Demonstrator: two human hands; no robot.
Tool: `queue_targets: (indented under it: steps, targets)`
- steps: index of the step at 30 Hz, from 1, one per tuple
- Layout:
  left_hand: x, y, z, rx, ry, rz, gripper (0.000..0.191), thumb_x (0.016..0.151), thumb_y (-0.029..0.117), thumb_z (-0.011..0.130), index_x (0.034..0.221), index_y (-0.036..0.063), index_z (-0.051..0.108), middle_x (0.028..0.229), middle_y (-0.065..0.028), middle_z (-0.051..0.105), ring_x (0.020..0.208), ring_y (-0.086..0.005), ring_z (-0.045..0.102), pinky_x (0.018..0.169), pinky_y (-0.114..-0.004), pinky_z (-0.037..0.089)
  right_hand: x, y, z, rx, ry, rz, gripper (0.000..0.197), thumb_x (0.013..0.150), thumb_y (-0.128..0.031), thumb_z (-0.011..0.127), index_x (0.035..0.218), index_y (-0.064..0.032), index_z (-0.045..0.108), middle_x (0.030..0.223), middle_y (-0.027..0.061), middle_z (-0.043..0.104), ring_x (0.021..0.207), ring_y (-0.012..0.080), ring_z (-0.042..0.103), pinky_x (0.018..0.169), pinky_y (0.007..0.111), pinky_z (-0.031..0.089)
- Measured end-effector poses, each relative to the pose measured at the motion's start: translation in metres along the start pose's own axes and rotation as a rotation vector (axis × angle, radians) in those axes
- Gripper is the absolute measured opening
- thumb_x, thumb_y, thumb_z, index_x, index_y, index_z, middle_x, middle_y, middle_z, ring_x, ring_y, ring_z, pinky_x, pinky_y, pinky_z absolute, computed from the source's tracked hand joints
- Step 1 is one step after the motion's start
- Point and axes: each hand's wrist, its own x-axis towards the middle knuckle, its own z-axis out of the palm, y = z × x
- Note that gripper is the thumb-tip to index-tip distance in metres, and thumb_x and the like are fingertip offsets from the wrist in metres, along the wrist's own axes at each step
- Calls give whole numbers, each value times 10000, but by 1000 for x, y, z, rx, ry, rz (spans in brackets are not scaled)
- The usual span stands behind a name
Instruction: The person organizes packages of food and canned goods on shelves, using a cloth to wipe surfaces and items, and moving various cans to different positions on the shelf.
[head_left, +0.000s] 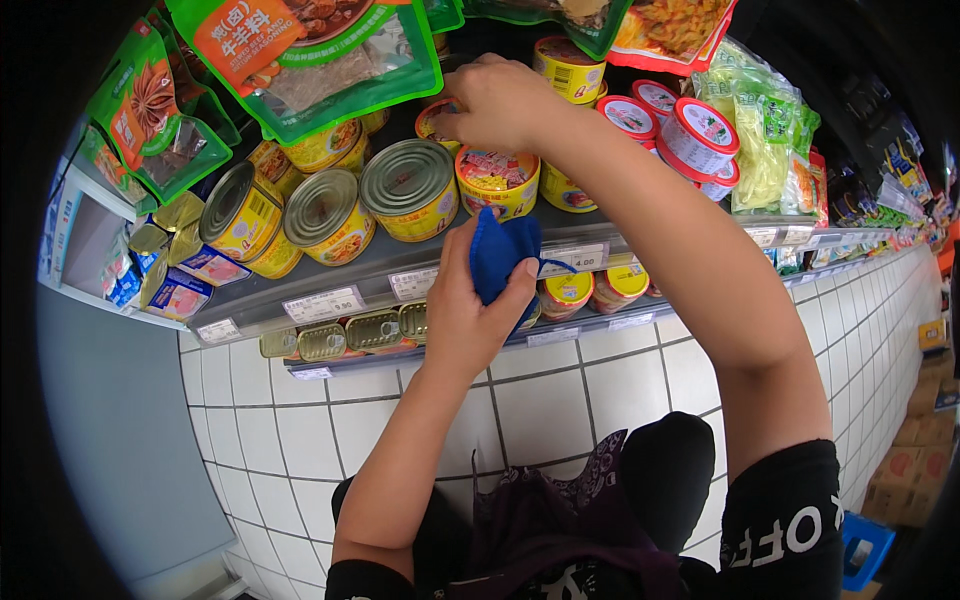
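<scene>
My left hand grips a folded blue cloth in front of the shelf edge. Deeper in, under the hanging pouches, my right hand holds a small yellow food can by its rim, its fingers partly hidden. Just in front of that hand stands a yellow can with a printed lid. Left of it are a large yellow can with a bare metal top and another metal-topped can.
Green seasoning pouches hang low over the shelf. Red-lidded tubs are stacked to the right, beside bagged pale green food. Price tags line the shelf edge. Below are flat tins and yellow-lidded jars, above a tiled floor.
</scene>
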Motion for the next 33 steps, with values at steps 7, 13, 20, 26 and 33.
queue_targets:
  steps: [7,13,20,26,33]
  targets:
    - [0,6,1,29,-6,-10,577,805,250,710,1262,14,449,1098,-145,546,953,-287,619,793,-347,499,42,11,19,13,-61,383,555,813,-518,573,1166,-95,643,1225,149,594,1161,314,529,964,425,419]
    - [-1,7,-2,52,-15,6,551,801,235,699,1244,13,458,1097,-150,541,920,-313,629,754,-374,509,66,9,33,-27,-325,471,623,783,-540,600,1270,-151,581,1311,130,550,1214,296,512,988,400,409]
    - [3,7,1,131,-8,131,556,792,245,701,1231,0,464,1076,-165,545,917,-331,628,746,-383,511,85,32,84,199,-242,190,650,672,-488,681,1225,-157,602,1208,136,613,1069,254,609,892,363,495]
    - [1,9,-1,151,-15,76,557,788,256,707,1224,6,468,1095,-168,561,929,-327,632,755,-378,515,66,35,70,606,-327,81,490,714,-337,729,1140,-110,645,1006,104,685,825,182,648,710,312,532]
    - [-1,3,2,115,29,70,586,794,244,709,1259,34,420,1117,-165,572,944,-307,634,780,-370,514,42,5,22,593,-407,229,466,673,-449,744,978,-98,716,862,37,710,764,155,676,668,310,535]
